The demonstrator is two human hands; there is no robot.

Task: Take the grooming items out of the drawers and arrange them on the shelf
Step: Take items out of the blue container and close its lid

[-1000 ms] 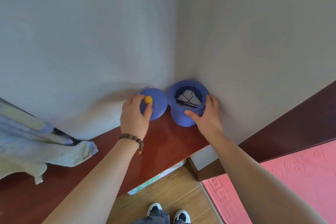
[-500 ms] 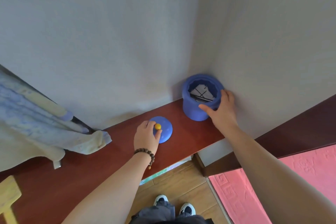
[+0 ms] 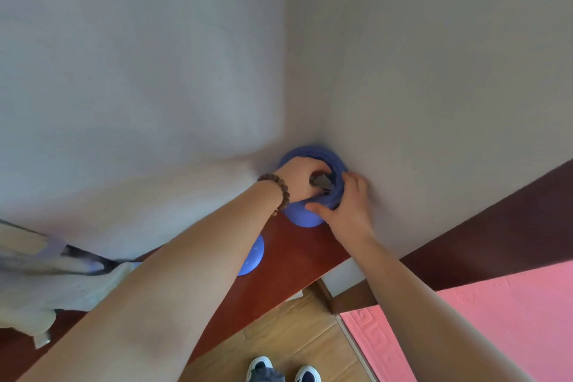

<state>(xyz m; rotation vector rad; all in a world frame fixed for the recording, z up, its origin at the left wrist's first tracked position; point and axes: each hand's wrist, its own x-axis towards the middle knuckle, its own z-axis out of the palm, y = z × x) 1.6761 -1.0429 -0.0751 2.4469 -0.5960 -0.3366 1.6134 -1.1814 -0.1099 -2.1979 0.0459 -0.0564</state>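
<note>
A pale cloth (image 3: 59, 291) lies at the left of the red-brown shelf (image 3: 297, 260), and the blue lid (image 3: 252, 257) rests further right, partly hidden by the forearm. In the far corner, the left hand (image 3: 299, 180) reaches into the blue jar (image 3: 305, 214), its grip on the dark contents unclear. The right hand (image 3: 347, 205) clasps the jar's right side.

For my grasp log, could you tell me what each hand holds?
Right hand grips the blue jar's outer wall. Left hand reaches inside it; its grip cannot be told.
</note>
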